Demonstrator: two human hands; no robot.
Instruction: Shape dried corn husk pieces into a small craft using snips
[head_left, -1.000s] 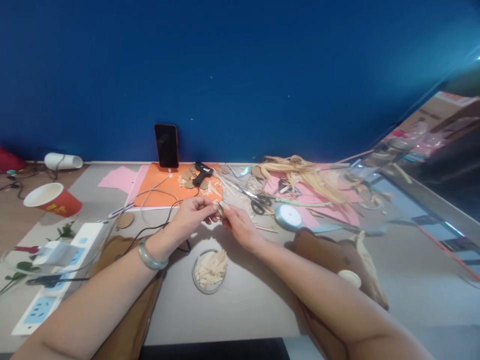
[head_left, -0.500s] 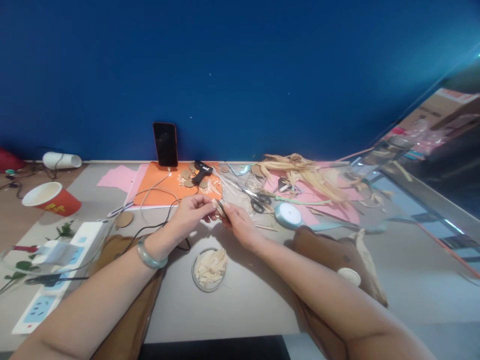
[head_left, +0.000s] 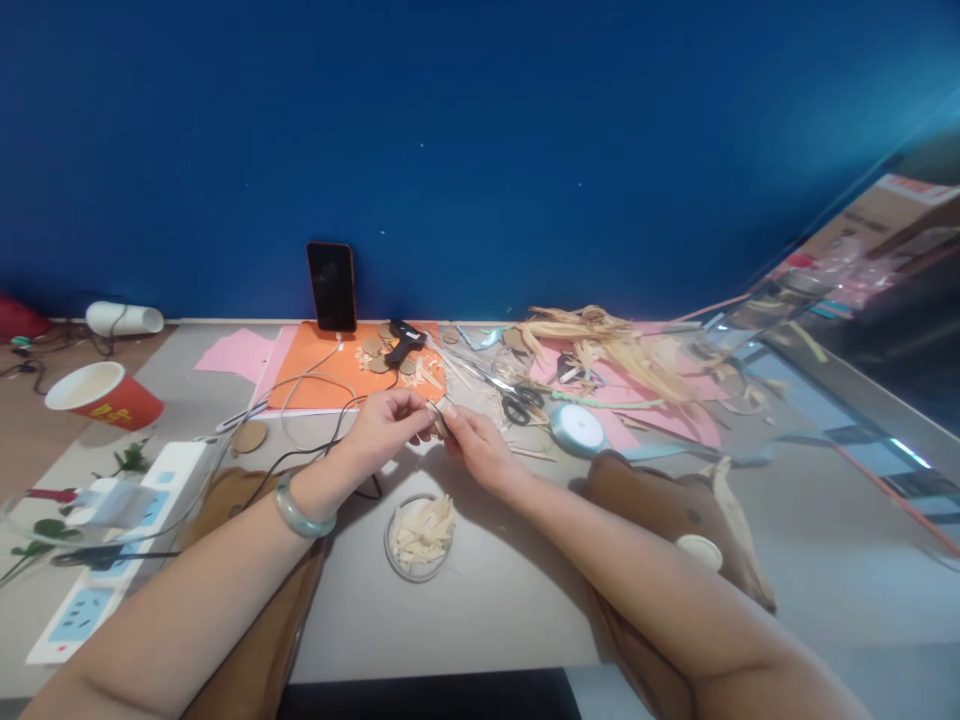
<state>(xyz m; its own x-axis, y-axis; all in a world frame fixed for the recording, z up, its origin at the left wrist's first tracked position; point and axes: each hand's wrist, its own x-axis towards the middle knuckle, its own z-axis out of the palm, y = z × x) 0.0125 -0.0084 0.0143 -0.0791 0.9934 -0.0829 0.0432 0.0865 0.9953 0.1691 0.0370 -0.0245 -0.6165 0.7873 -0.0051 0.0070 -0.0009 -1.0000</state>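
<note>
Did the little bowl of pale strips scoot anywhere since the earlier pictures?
No, the bowl hasn't scooted any way that I can see: its spot matches before, judged against the power strip lying on the table.

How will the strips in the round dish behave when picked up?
The strips look thin, so probably light and easily bent. They lie jumbled, so neighbours may come along. Some poke over the rim of the dish, so a few could spill.

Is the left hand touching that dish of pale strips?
Apart: the head view shows grey tabletop between the left hand and the dish.
</note>
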